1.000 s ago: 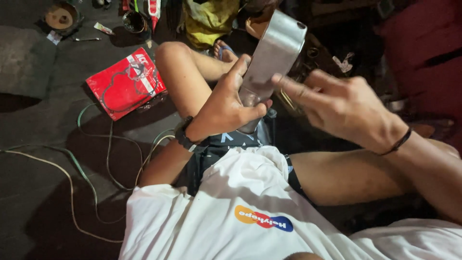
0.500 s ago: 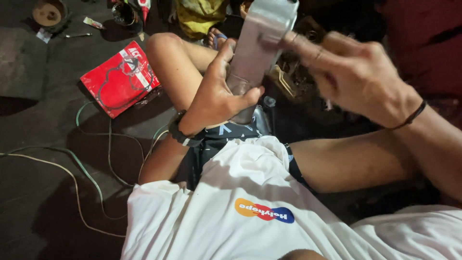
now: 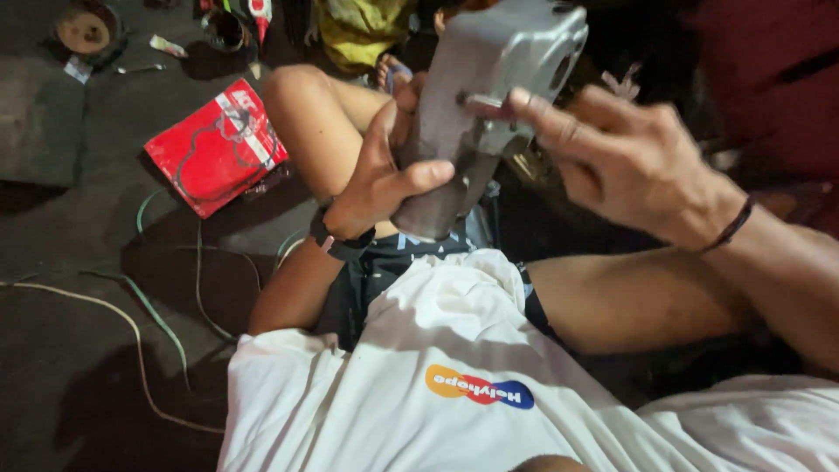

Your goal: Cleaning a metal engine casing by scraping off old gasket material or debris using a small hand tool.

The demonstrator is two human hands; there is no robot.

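I sit on the floor with a grey cast-metal engine cover [image 3: 489, 79] held upright over my lap. My left hand [image 3: 384, 179] grips its lower end, thumb across the front, a black band on the wrist. My right hand [image 3: 612, 153] rests on the upper right side of the cover, with its fingertips against a small fitting on the face. The back of the cover is hidden from me.
A red flat packet [image 3: 218, 149] lies on the dark floor left of my bent knee. Thin wires [image 3: 149, 315] trail across the floor at the left. A round tin [image 3: 83, 26], small parts and a yellow cloth [image 3: 358, 31] sit at the far edge.
The metal cover has tilted and come closer to me. My right hand has shifted from its top edge to the upper side, and my left hand has slid lower on it.
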